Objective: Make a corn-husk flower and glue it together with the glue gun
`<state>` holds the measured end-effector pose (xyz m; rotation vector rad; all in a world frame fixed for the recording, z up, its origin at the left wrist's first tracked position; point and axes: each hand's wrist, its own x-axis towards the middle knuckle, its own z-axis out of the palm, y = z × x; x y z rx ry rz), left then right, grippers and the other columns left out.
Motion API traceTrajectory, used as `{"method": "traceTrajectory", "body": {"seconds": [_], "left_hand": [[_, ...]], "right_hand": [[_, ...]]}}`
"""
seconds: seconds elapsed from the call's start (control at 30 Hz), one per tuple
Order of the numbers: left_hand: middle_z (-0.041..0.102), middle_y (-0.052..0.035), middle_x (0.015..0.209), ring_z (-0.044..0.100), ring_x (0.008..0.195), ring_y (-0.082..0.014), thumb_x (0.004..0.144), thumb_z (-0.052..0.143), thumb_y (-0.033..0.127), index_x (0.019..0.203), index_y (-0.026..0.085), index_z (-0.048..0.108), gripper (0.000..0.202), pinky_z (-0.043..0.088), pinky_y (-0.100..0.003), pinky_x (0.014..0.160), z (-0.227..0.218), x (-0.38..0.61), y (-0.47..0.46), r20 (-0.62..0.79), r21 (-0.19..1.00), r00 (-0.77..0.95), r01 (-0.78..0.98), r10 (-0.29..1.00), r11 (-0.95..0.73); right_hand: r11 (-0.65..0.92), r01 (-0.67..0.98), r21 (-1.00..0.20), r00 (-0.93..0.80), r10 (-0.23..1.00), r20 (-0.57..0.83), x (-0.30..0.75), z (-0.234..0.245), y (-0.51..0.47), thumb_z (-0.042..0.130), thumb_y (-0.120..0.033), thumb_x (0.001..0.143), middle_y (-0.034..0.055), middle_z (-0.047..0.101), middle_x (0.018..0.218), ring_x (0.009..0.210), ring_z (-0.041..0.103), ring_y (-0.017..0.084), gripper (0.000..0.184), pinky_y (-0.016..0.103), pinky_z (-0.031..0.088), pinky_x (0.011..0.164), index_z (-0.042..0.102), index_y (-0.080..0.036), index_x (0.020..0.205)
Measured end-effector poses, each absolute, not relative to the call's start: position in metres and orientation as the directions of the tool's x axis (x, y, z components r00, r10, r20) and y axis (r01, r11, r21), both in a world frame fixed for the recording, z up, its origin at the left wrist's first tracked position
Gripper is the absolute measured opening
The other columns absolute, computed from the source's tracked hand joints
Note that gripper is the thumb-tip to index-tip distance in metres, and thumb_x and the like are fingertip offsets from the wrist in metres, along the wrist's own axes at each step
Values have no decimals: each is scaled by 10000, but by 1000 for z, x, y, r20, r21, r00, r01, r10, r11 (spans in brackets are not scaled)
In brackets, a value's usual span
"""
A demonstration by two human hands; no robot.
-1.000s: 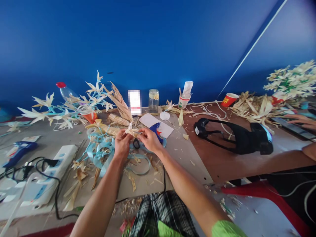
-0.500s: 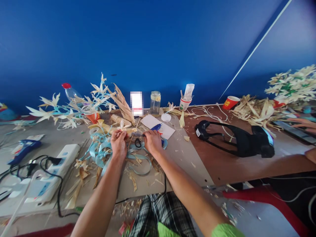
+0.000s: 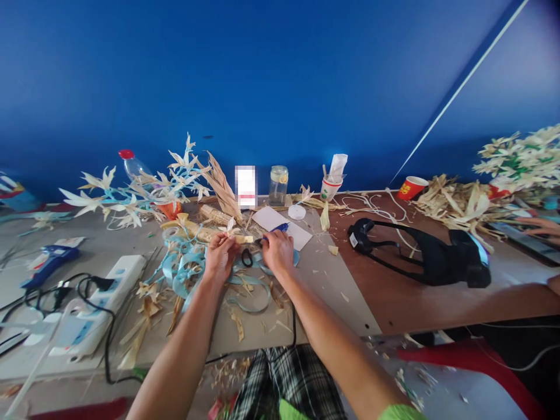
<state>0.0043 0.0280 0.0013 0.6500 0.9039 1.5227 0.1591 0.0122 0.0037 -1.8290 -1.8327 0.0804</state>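
Observation:
My left hand (image 3: 221, 254) is closed, pinching a small cream corn-husk flower (image 3: 231, 228) between thumb and fingertips. Just to its right, my right hand (image 3: 278, 251) wraps round a blue glue gun (image 3: 282, 227), mostly hidden by the fingers, with its dark tip pointing left towards the flower. Between the hands lie a pale strip of husk (image 3: 244, 239) and a black ring-shaped scissor handle (image 3: 247, 258). Light blue ribbon (image 3: 175, 271) lies tangled beside my left wrist.
Husk-flower branches (image 3: 131, 198) and a corn cob (image 3: 216, 214) lie behind. A glass jar (image 3: 278, 185) and a paper cup (image 3: 331, 189) stand by the wall. At left are a power strip (image 3: 102, 300) and another glue gun (image 3: 52, 262); at right, a black headset (image 3: 420, 251) and another person's hand (image 3: 542, 226).
The whole view has shifted slightly, with things appearing a little further right and lower. My hands keep their holds, the flower and the glue gun staying close together.

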Motion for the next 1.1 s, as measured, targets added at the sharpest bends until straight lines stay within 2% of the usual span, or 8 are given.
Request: {"method": "traceTrajectory", "body": {"seconds": [0.17,0.33,0.67,0.9,1.0,1.1], "left_hand": [[594,54,622,554,481,-64,537,802,188,764,169,524,360,515,-231,570,1,5,26,-135,864,-39,-494,990,98],[564,61,591,529,454,-55,539,806,183,733,159,521,346,535,-246,574,2,0,27,-125,863,11,-493,992,114],[572,40,609,510,459,-57,544,814,166,703,153,553,306,561,-295,604,0,-3,25,-205,857,164,-446,965,258],[554,38,589,456,450,-43,553,804,152,671,157,575,258,447,-187,476,-4,7,25,-192,845,150,-478,970,241],[516,51,552,442,453,-50,572,791,148,671,166,581,233,468,-206,508,-4,7,26,-152,824,111,-535,982,188],[569,34,617,499,506,-60,572,788,139,697,168,583,242,484,-210,548,-4,4,29,-107,795,25,-598,994,101]], "right_hand": [[-17,906,-424,148,950,276,168,4,14,522,-277,850,100,608,1062,1031,494,249,253,369,321,845,631,-224,1072],[-136,903,-407,234,951,202,174,8,10,582,-296,805,129,569,1126,1065,495,272,320,385,330,868,591,-192,1107],[-196,901,-387,247,965,86,182,7,13,477,-180,817,164,559,1151,993,589,262,435,401,358,858,456,-146,1251],[-142,903,-405,227,959,171,182,10,11,443,-136,837,159,550,1129,980,583,246,376,377,357,850,486,-154,1210],[-155,887,-435,271,937,219,185,11,11,452,-126,830,147,555,1105,989,572,247,361,374,352,854,509,-163,1184],[-183,867,-463,327,911,251,190,9,14,466,-120,817,140,558,1104,1009,560,253,380,382,350,865,515,-171,1190]]}}
